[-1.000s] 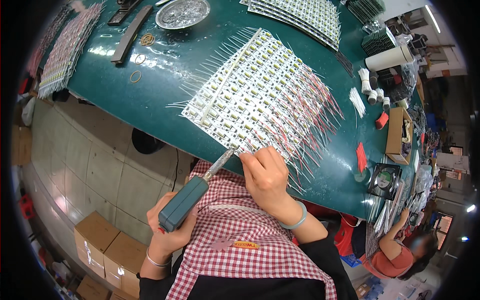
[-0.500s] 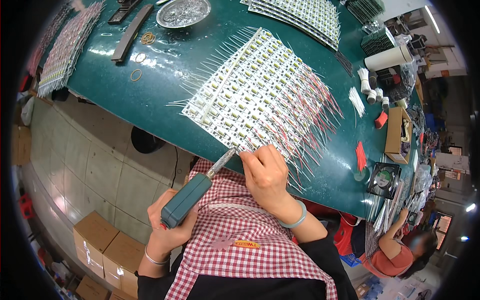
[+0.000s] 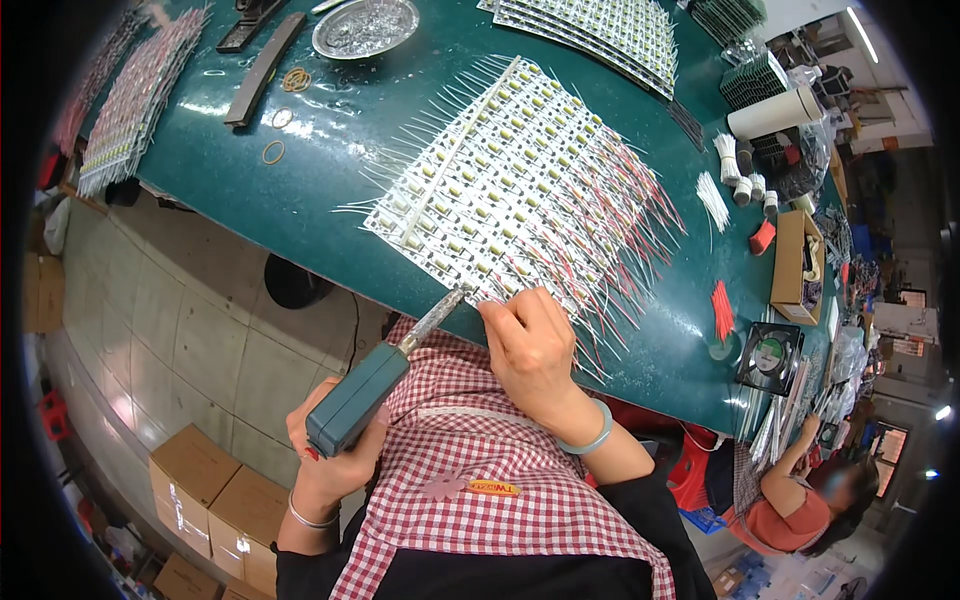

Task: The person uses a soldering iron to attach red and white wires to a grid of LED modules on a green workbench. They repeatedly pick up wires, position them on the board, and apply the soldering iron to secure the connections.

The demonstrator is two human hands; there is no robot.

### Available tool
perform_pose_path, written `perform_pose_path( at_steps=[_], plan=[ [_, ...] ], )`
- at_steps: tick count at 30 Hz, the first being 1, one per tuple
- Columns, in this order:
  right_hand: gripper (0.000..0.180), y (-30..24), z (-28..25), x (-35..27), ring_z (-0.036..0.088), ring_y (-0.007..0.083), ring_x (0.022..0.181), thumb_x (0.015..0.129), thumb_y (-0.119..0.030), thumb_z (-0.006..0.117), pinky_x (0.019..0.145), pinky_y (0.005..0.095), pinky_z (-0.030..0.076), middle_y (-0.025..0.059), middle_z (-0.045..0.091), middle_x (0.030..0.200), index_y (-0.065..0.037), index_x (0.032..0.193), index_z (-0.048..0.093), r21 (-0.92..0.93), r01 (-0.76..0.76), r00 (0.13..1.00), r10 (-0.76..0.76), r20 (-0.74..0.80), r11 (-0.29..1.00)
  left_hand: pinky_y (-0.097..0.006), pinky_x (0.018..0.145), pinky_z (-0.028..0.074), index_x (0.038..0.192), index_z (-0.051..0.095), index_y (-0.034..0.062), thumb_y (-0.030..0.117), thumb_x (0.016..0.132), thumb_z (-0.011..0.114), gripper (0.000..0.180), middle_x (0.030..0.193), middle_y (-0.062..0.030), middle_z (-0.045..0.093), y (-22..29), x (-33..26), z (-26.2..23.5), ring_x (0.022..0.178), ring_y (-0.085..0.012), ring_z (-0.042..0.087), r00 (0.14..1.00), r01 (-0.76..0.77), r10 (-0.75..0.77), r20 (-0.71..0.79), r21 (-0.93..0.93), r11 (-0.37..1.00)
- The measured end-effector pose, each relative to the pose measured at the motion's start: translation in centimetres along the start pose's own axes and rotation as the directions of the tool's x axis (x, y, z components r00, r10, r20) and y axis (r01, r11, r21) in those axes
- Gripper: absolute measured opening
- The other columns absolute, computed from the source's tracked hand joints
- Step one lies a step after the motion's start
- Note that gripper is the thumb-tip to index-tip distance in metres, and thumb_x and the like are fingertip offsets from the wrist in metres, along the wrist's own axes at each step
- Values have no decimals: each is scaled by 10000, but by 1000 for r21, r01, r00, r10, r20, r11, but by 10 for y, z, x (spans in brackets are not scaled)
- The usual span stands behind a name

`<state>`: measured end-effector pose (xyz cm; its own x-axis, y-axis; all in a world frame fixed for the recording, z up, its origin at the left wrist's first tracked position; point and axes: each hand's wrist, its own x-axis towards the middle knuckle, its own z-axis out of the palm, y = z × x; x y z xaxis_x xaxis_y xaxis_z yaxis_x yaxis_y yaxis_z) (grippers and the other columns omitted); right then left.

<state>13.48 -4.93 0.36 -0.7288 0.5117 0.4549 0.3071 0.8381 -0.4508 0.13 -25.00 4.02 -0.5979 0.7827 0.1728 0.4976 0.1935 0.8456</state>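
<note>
A green soldering gun (image 3: 358, 398) is gripped in my left hand (image 3: 338, 472), its metal barrel slanting up and away. The barrel's tip meets the near corner of a white circuit board panel (image 3: 490, 165), which carries rows of yellow-green components. White wires stick out along the panel's left side, and red and white wires (image 3: 625, 225) spread over its right side. My right hand (image 3: 535, 350) is closed in a pinch at that same near corner, just right of the tip. What lies between its fingertips is too small to make out, possibly a wire end.
Behind the panel are a metal dish (image 3: 365, 25), a dark bar (image 3: 265, 70) and stacked panels (image 3: 600, 35). Wired panels (image 3: 145, 100) lie far left. On the right are red wires (image 3: 721, 311), a small fan (image 3: 768, 358) and a cardboard box (image 3: 797, 268). A co-worker (image 3: 800, 500) sits lower right.
My left hand has drawn the soldering gun slightly down and to the left, its tip shifting left along the panel's near edge. My right hand has stayed in place.
</note>
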Motion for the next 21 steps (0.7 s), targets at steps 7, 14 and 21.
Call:
perform_pose_path(
  at_steps=[7,14,21],
  plan=[
    [126,1,1,-4,526,249,702,755,6,687,606,362,423,68,494,744,-29,874,665,-16,-3,1000,4,7,1000,-269,563,491,885,687,-29,-48,728,742,167,840,-113,677,-13,-15,-1,658,-182,641,996,83,-84,-33,-29,996],
    [165,-2,-40,12,568,281,761,727,59,723,630,360,464,98,569,815,-22,862,672,264,-61,994,84,-75,963,-223,471,433,1179,597,-60,-89,812,685,379,990,-125,682,-16,19,-6,553,-117,556,851,262,-448,-272,-521,813],
    [96,141,-102,49,587,302,759,765,4,737,663,379,466,111,595,792,-38,838,690,2,-239,899,222,-378,971,-215,412,391,1193,578,-59,-6,809,690,404,999,-144,661,-51,80,-40,512,-103,520,837,105,-389,-384,-586,804]
  ],
)
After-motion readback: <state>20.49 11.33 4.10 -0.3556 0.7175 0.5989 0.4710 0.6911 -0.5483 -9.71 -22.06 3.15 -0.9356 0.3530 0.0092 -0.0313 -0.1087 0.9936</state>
